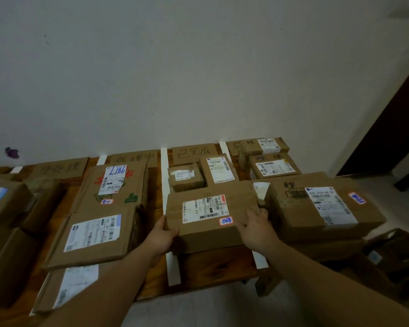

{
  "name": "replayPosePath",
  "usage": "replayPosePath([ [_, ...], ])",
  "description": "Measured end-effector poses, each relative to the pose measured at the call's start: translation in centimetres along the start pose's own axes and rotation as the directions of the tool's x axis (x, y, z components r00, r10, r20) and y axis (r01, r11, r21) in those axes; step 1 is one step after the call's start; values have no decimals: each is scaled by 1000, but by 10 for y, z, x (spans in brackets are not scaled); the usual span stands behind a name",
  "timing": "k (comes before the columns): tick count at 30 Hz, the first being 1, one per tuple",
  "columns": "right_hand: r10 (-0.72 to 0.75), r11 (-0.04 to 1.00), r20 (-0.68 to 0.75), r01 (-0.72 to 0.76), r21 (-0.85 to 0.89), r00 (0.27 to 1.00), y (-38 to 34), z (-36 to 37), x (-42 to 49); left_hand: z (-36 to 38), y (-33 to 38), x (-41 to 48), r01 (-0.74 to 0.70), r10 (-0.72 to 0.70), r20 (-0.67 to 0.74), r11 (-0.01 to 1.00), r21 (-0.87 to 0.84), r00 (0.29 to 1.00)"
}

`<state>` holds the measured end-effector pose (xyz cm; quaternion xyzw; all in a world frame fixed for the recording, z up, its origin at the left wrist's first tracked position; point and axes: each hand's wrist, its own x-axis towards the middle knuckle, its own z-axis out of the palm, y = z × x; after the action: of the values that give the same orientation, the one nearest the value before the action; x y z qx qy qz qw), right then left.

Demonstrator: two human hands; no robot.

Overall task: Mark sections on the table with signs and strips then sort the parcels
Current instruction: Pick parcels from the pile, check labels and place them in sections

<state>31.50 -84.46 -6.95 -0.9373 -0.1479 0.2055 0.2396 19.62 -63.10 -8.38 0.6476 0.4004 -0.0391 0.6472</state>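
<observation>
A brown cardboard parcel (210, 215) with a white shipping label and a small red-edged sticker sits at the front of the third section of the wooden table (213, 267). My left hand (162, 236) grips its near left corner and my right hand (257, 228) grips its near right edge. White strips (167, 208) (260, 258) border this section. Handwritten cardboard signs (194, 153) (134, 159) lean against the wall behind each section. Two smaller parcels (185, 177) (220, 169) lie behind the held one.
Flat parcels (113, 185) (93, 239) fill the section to the left, with more boxes (7, 204) at far left. A large box (324, 206) and smaller ones (273, 167) crowd the right section. An open carton (397, 256) sits on the floor at right.
</observation>
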Motion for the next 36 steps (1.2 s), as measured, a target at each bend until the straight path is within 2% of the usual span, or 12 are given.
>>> replayPosePath([
  [8,54,998,34,-55,10,998,-6,18,15,-10,0,17,-31,32,-14,998,63,999],
  [11,84,996,37,-84,3,996,-8,24,23,-10,4,19,-71,74,-14,987,147,997],
  [14,107,994,37,-106,-30,994,-7,27,30,-6,2,23,-123,130,-9,955,272,991],
  [18,111,991,41,-107,-76,993,-7,29,38,-4,2,28,-131,137,16,901,414,990],
  [31,100,991,54,-94,-100,994,-8,24,45,-10,19,33,-155,162,48,749,644,986],
  [36,86,994,89,-79,-76,992,-8,18,43,-17,22,22,-204,125,166,733,649,978],
])
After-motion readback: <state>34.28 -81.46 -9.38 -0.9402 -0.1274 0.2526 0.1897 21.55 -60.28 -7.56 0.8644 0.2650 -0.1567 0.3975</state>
